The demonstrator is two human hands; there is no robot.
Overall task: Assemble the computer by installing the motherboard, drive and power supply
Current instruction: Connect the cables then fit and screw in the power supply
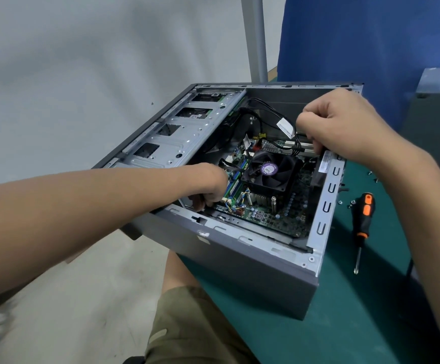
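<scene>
An open grey computer case [240, 269] lies on its side, partly overhanging the green table. Inside it sits the green motherboard [274, 211] with a black cooler fan [270, 172] on top. My left hand [211, 187] reaches down inside the case at the motherboard's near-left edge, its fingers curled round that edge; the fingertips are hidden. My right hand [345, 124] is at the motherboard's far-right side by the rear wall, fingers curled down onto it beside black cables [268, 109]. A silver drive cage [177, 135] fills the case's left side.
An orange-and-black screwdriver [362, 219] lies on the green table [371, 298] right of the case, with several small screws [345, 203] near it. A grey box [439, 122] stands at the far right. A blue fabric panel [371, 35] hangs behind. My knee is below the case.
</scene>
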